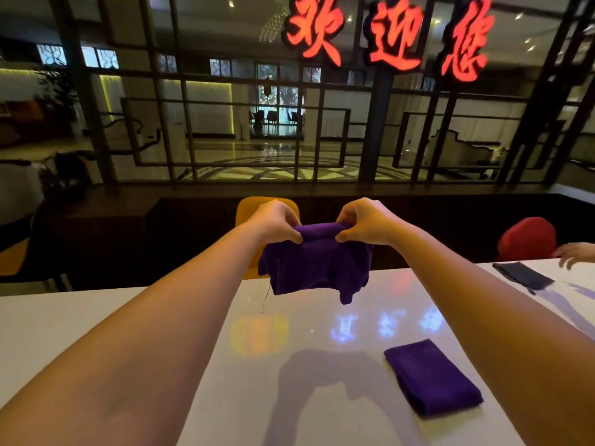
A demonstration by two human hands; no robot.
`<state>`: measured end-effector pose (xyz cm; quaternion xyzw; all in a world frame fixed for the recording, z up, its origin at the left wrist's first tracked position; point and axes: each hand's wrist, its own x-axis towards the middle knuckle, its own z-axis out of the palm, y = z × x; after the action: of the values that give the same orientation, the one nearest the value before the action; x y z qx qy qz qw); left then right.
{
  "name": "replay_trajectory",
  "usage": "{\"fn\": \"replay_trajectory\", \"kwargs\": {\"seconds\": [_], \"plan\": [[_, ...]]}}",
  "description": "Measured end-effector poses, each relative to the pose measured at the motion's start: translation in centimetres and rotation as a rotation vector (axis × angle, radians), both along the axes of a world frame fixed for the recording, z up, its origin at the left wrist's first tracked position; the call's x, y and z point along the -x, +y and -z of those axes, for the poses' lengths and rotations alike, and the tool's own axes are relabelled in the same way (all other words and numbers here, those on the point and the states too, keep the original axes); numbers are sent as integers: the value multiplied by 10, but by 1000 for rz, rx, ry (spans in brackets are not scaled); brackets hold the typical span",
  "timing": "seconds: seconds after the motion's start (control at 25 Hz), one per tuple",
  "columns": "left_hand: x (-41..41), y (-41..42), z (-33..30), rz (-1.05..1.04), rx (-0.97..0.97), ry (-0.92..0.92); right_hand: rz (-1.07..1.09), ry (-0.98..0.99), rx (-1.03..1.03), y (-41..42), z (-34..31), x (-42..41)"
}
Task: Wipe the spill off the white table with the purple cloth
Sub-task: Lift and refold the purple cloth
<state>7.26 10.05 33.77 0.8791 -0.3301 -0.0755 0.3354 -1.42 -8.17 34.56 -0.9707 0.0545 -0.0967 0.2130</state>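
1. White worktop (pixel 306 397) fills the near view, glossy, mirroring red signs and a yellow chair; no spill can be made out on it.
2. Nearest on it, right of centre, lies a folded purple cloth (pixel 433 376), flat, with the right forearm crossing just beside it.
3. Both forearms reach forward, their elbows cut off by the lower edge.
4. Above the worktop's far edge a second purple cloth (pixel 317 267) hangs in the air, bunched, with a loose thread dangling at its left.
5. Left hand (pixel 277 222) has its grip pinched on the cloth's top edge; right hand (pixel 365 223) pinches the same edge just beside it.
6. Far right, a dark cloth (pixel 521 275) lies on the worktop, with another person's hand (pixel 573 254) near it, partly cut off.
7. Behind stand a yellow chair (pixel 248 214), mostly hidden by hands and cloth, a red chair (pixel 526 238), and a dark lattice screen (pixel 289 123).
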Motion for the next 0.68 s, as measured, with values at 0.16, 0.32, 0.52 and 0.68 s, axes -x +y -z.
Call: {"fn": "replay_trajectory", "kwargs": {"seconds": [0.16,0.32,0.52,0.68], "plan": [[17,-49,7,-35,8,18,-20,13,-27,-52,6,11],[32,-82,45,-109,-33,50,-62,77,-78,-86,42,18],[49,-98,134,-220,-122,174,-118,195,-91,-101,130,18],[59,-96,205,-271,-200,274,-144,345,-117,-100,207,19]]}}
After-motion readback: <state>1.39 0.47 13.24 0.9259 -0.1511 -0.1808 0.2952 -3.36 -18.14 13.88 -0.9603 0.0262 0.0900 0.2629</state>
